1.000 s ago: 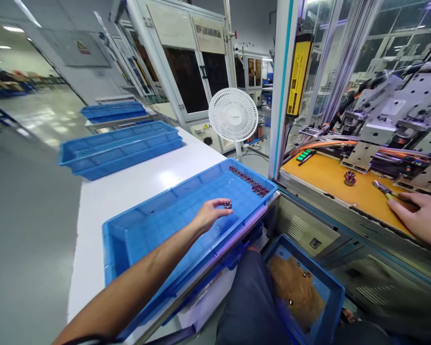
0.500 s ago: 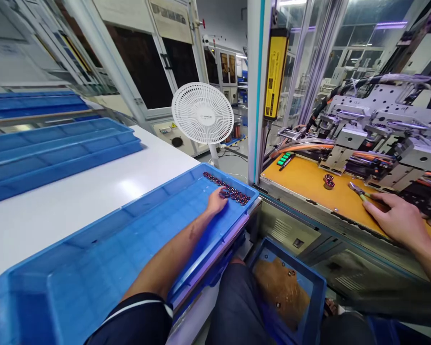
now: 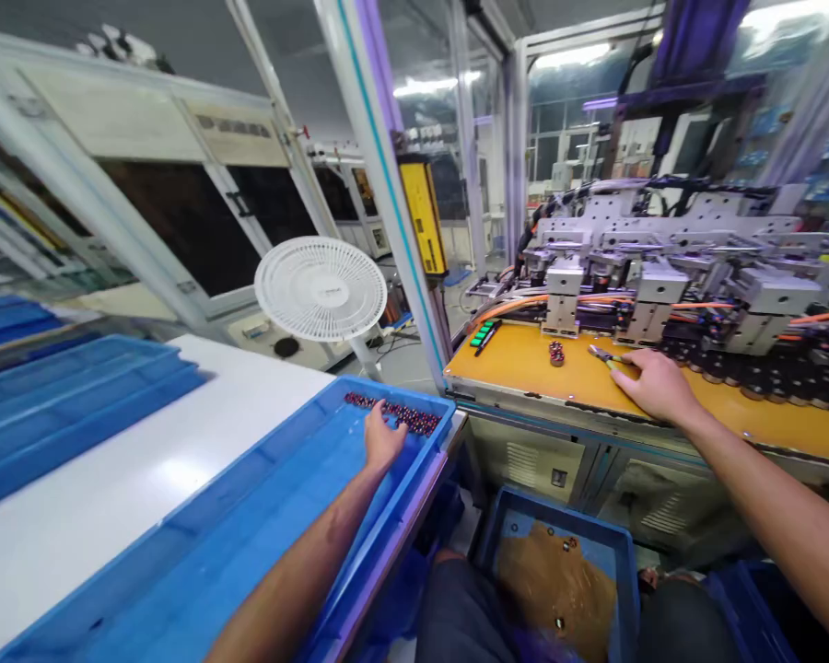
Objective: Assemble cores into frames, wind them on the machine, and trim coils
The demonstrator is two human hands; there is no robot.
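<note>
My left hand (image 3: pixel 384 436) is over the far end of a long blue tray (image 3: pixel 249 516), beside rows of small dark reddish parts (image 3: pixel 414 420). Its thumb and fingers are apart, with nothing visible between them. On the orange work surface (image 3: pixel 504 378), my right hand (image 3: pixel 653 382) is wrapped round the green handles of pliers (image 3: pixel 602 355), whose jaws point left. A short stack of the same kind of parts (image 3: pixel 556 354) stands left of the pliers.
Machine heads (image 3: pixel 656 295) line the back of the orange surface, with dark round parts (image 3: pixel 788 387) at right. A white fan (image 3: pixel 321 288) stands beyond the tray. A blue bin (image 3: pixel 628 552) with cardboard is below. Stacked blue trays (image 3: pixel 75 396) lie left.
The view has turned right, showing more of the machine. My left hand's fingers have opened and moved slightly off the parts. My right hand stays at the pliers.
</note>
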